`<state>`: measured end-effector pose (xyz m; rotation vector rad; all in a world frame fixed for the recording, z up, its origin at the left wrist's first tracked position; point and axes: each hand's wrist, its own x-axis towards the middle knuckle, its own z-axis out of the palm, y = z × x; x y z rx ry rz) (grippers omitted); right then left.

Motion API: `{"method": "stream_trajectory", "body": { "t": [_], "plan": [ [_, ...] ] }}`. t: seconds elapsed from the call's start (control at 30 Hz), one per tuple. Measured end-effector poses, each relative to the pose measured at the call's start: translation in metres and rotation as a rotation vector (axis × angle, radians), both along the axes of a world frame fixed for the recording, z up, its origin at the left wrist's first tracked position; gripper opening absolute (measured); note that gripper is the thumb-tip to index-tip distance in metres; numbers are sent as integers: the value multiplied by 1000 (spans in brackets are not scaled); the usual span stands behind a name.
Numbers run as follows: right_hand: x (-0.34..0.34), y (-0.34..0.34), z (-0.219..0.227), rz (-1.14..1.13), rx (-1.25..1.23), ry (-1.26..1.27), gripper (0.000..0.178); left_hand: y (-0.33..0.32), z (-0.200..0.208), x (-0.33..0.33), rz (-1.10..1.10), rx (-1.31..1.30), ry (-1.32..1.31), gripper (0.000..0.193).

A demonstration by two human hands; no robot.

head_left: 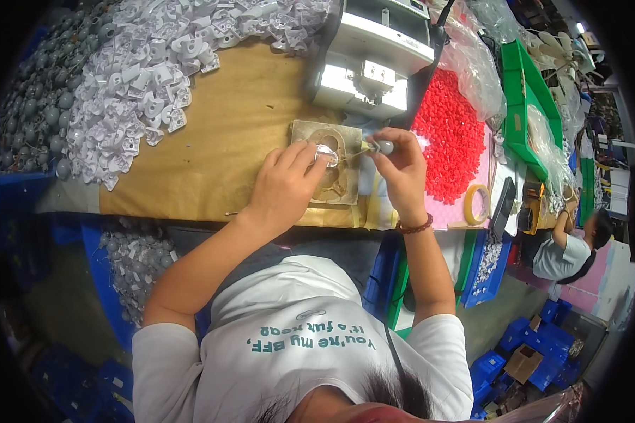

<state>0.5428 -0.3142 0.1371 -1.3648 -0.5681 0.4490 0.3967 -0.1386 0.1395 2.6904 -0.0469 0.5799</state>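
A flat beige block fixture [347, 192] with rounded hollows lies at the table's front edge, below a white machine. My left hand [283, 185] rests over its left side, fingers closed on a small white plastic part [325, 154] in the upper hollow. To the right of the block, my right hand [404, 173] pinches a grey bulb-shaped piece [386, 146] between thumb and fingers. A thin, pale length sticks out from this piece toward the white part; its exact form is too small to make out.
White plastic parts [148, 77] are heaped at the left, beside grey round pieces [32, 106]. The white machine [363, 88] stands behind the block. Small red pieces [448, 134], a tape roll [477, 204] and a green tray [515, 113] lie right. Another person [568, 254] sits far right.
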Motion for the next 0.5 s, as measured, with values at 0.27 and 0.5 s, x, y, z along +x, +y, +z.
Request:
{"method": "stream_trajectory", "body": {
  "t": [0.27,0.5],
  "plan": [
    [15,25,27,412,-219,395,41,8,-1,1,-55,-28,-18,34],
    [13,43,41,375,-634,-340,39,13,0,3,-81,-78,-7,32]
  ]
}}
